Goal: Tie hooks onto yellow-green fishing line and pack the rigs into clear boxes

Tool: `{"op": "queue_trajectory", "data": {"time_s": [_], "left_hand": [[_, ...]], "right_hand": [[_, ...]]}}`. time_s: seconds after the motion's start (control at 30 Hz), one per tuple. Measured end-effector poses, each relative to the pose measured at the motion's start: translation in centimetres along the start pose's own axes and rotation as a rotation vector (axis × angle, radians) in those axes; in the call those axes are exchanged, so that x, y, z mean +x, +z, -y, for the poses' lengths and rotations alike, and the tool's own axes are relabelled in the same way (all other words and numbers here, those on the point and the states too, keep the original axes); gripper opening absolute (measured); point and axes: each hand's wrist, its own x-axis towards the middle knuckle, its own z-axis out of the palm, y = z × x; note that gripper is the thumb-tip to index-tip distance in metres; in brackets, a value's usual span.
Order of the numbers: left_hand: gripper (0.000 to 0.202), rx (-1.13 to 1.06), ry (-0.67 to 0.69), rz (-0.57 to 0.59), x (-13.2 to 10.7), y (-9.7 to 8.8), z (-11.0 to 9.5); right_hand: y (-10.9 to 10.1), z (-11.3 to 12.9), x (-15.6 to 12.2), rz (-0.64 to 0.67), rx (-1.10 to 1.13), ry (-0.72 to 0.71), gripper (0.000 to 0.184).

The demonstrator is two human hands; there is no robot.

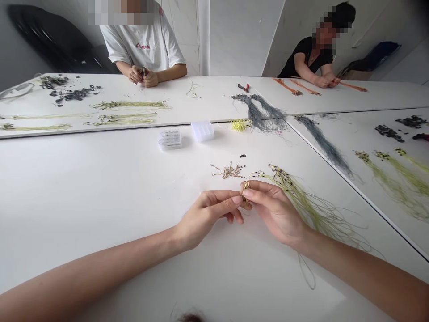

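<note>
Both my hands meet above the white table, fingertips pinched on a small looped yellow-green fishing line [246, 184]. My left hand [208, 212] closes thumb and forefinger on its lower part. From the other side, my right hand [276, 208] grips it by the loop, also closed. A thin metal piece shows at the top of the loop, too small to make out. Just beyond my fingertips lies a pile of brass-coloured swivel-like metal pieces [231, 171], with small black beads [242, 156] behind it. Yellow-green lines with dark hooked ends [295, 188] spread beside and under my right hand.
Two clear plastic boxes [202, 131] stand ahead, near a yellow cord bundle [239, 125]. Grey-blue line bundles [256, 114] lie across the table seam. Opposite sit a person in a white shirt [144, 44] and another in black [303, 62], both handling small things.
</note>
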Motion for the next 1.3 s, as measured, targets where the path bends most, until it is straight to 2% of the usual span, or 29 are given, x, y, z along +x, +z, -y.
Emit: {"op": "queue_trajectory", "data": {"time_s": [0.37, 0.63, 0.87, 1.3], "left_hand": [[0.024, 0.000, -0.031, 0.007, 0.03, -0.12, 0.26], [0.022, -0.108, -0.041, -0.006, 0.03, 0.26, 0.28], [0.026, -0.059, -0.015, 0.016, -0.02, 0.04, 0.36], [0.029, 0.071, 0.038, -0.025, -0.27, 0.06, 0.00]], "right_hand": [[0.04, -0.21, -0.08, -0.015, 0.040, 0.037, 0.011], [0.42, -0.41, -0.05, 0.063, 0.135, 0.036, 0.013], [0.40, -0.55, -0.20, 0.068, 0.125, 0.019, 0.016], [0.40, -0.58, -0.26, 0.073, 0.090, 0.001, 0.014]]}}
